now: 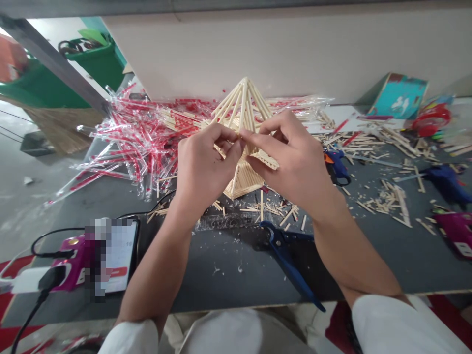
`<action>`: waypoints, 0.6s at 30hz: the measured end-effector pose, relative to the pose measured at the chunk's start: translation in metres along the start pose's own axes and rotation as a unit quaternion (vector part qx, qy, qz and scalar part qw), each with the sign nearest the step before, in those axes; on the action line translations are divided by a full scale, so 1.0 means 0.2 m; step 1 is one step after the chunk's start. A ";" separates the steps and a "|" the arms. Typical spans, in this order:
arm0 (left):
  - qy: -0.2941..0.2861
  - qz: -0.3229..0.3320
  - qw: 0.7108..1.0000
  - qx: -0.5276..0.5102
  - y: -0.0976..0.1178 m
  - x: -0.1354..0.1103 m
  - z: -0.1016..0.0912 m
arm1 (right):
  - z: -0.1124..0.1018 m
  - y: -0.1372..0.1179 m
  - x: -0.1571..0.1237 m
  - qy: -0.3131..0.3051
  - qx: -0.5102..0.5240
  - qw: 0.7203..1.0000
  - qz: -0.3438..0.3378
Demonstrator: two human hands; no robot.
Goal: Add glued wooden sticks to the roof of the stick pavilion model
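A pyramid-shaped model point(244, 105) built of thin wooden sticks stands on the dark table point(228, 265), straight ahead of me. My left hand point(204, 164) and my right hand point(291, 152) meet in front of it, fingers pinched together on a small wooden stick piece point(239, 133) between the fingertips. Both hands hide the model's middle. Short stick offcuts point(273, 209) lie under the hands, near blue-handled scissors point(285, 255).
A heap of red-and-clear plastic wrappers point(136, 135) covers the table's left. Glue guns point(337, 164) and stick scraps point(391, 199) lie to the right, with a teal box point(400, 96) at the back. A phone point(110, 255) with cables sits near the front left edge.
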State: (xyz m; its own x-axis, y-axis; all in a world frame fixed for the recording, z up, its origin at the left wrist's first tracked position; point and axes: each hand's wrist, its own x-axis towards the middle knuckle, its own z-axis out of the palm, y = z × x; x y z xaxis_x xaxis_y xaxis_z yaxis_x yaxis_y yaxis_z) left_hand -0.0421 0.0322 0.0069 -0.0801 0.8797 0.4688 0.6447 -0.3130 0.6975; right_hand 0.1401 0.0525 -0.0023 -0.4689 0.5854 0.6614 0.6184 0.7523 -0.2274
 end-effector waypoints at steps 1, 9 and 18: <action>0.002 -0.002 1.000 -0.001 0.00 0.00 0.00 | 0.00 0.00 0.00 -0.002 0.003 1.000 0.002; 0.011 -0.007 1.000 -0.005 0.00 -0.01 0.01 | -0.03 0.02 0.00 -0.012 0.021 1.000 -0.002; 0.009 -0.002 1.000 0.012 0.02 -0.01 0.02 | -0.01 0.01 -0.01 0.007 0.020 1.000 0.020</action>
State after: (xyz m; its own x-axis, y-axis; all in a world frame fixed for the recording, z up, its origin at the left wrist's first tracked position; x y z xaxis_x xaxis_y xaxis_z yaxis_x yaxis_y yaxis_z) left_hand -0.0375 0.0309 0.0068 -0.0967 0.8741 0.4759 0.6622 -0.3005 0.6864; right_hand 0.1434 0.0520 -0.0019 -0.4350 0.6109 0.6615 0.6105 0.7401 -0.2820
